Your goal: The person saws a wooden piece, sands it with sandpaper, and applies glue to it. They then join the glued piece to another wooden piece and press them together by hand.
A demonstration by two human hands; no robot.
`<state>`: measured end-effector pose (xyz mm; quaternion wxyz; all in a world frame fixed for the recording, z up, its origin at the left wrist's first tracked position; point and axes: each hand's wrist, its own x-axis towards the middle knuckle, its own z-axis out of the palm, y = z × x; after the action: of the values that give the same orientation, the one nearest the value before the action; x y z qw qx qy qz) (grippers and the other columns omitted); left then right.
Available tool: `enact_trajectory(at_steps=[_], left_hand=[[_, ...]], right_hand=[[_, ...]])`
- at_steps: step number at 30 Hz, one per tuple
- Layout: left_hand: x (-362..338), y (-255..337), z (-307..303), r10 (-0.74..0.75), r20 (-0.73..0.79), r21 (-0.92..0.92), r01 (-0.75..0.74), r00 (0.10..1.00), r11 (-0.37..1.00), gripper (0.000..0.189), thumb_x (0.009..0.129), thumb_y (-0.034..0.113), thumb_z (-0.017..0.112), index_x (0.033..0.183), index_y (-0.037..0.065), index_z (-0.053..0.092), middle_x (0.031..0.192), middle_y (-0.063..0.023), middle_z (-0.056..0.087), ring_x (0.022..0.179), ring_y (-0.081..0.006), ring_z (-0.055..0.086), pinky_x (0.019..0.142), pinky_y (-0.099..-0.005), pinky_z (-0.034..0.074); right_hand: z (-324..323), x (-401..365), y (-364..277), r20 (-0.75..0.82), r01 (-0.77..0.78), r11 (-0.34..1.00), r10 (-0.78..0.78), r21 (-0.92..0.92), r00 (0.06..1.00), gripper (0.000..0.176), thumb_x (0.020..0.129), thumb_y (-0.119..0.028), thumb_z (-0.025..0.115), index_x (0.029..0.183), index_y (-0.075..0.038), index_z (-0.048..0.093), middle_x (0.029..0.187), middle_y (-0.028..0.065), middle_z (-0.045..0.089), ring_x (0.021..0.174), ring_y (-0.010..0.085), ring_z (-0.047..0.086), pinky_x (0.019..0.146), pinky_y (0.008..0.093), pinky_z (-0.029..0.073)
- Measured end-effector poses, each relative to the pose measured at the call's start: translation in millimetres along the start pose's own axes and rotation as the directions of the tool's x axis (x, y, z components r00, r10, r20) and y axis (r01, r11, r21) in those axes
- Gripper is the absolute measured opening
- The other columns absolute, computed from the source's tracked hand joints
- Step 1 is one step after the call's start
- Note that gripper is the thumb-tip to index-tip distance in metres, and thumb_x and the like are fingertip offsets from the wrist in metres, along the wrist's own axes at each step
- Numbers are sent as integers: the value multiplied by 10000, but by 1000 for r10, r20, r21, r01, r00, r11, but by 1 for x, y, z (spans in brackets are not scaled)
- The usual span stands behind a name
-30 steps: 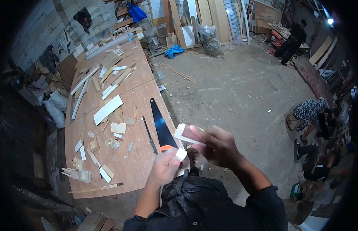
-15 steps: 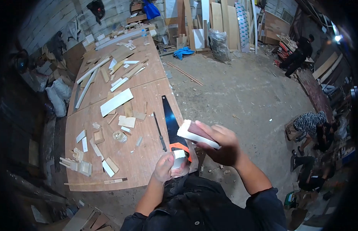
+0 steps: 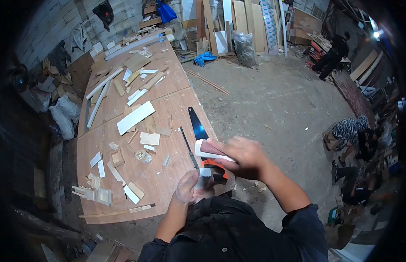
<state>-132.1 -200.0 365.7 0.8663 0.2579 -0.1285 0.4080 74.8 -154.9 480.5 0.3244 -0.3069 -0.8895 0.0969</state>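
My right hand [image 3: 245, 156] grips a sanding block [image 3: 207, 149], a white block with a brownish-red sheet of sandpaper over its upper face. Lower and closer to my body, my left hand [image 3: 185, 187] is closed around a small white block [image 3: 204, 173]; its lower part is hidden by my fingers. The two blocks are apart. Beneath them at the table's right edge lies a handsaw [image 3: 197, 124] with an orange and black handle, partly covered by my right hand and the sanding block. Left of the saw is a thin dark file [image 3: 186, 144].
Wood offcuts, a white board [image 3: 136, 118] and a clear round container [image 3: 143, 156] are spread over the wooden table [image 3: 168, 192]. Boards [image 3: 242, 22] lean on the back wall. People [image 3: 338, 50] are at work on the right, by the far wall and nearer.
The sanding block in my right hand has come down and left, closer to the white block in my left hand. The view has shifted slightly.
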Motion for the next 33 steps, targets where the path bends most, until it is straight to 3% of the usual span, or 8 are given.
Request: enact_trajectory(at_steps=[6, 11, 15, 18, 23, 27, 29, 33], left_hand=[[-11, 22, 13, 49, -222, 286, 17, 974, 958, 477, 1005, 400, 436, 1172, -43, 491, 793, -96, 528, 542, -83, 427, 480, -207, 343], [-20, 31, -3, -49, -460, 218, 167, 887, 962, 475, 1006, 427, 415, 1178, -9, 491, 749, -68, 512, 499, -86, 403, 448, -195, 324], [-19, 32, -6, -88, -87, 129, 99, 992, 987, 526, 1005, 436, 363, 1184, -40, 499, 757, -78, 568, 427, -67, 425, 369, -188, 321], [-17, 44, 9, -37, -415, 304, 177, 909, 936, 536, 993, 466, 374, 1120, -35, 517, 698, -43, 546, 428, -51, 409, 377, -185, 298], [-12, 44, -5, -232, -325, -65, 223, 917, 973, 541, 993, 516, 336, 975, 6, 514, 606, -8, 486, 431, -48, 402, 421, -197, 286], [8, 38, 5, -101, 62, -84, 106, 993, 991, 544, 1003, 502, 340, 977, -8, 525, 833, -90, 554, 584, -122, 491, 542, -280, 430], [21, 38, 16, 298, -309, 475, -124, 903, 871, 545, 997, 508, 356, 1002, -8, 531, 923, -82, 526, 757, -155, 511, 691, -311, 439], [21, 58, -1, 431, -343, 428, -269, 835, 863, 449, 992, 415, 468, 1151, -4, 497, 1032, -80, 521, 936, -207, 533, 853, -337, 424]], right_hand=[[-17, 9, -36, -70, -19, 934, 47, 356, 996, 625, 693, -113, 799, 1283, -107, 594, 752, 105, 598, 648, 271, 576, 596, 350, 463], [9, 14, -19, -56, 54, 995, -49, 86, 997, 579, 729, -167, 775, 1281, -137, 603, 677, 78, 521, 622, 262, 544, 558, 344, 438], [20, 13, -13, -26, -25, 991, 22, -131, 999, 573, 789, -226, 722, 1337, -174, 563, 740, 77, 561, 682, 261, 560, 583, 345, 458], [8, 19, -31, -144, 55, 973, -23, 223, 989, 571, 742, -166, 765, 1276, -59, 595, 720, 104, 573, 611, 258, 540, 560, 355, 425], [21, 16, -12, -62, 10, 999, -13, -51, 998, 573, 759, -189, 748, 1299, -91, 583, 735, 99, 581, 632, 279, 561, 575, 371, 446], [31, 9, -2, 31, -151, 988, 152, -32, 988, 600, 766, -202, 749, 1329, -130, 557, 855, 131, 632, 761, 311, 641, 675, 352, 503], [22, 5, -7, -120, -327, 911, 365, 252, 923, 605, 784, -186, 739, 1348, -108, 533, 972, 150, 674, 904, 265, 672, 784, 324, 510], [15, -1, -7, -255, -358, 764, 551, 537, 795, 575, 818, -134, 721, 1352, -57, 521, 1138, 162, 665, 1046, 198, 636, 902, 308, 481]])
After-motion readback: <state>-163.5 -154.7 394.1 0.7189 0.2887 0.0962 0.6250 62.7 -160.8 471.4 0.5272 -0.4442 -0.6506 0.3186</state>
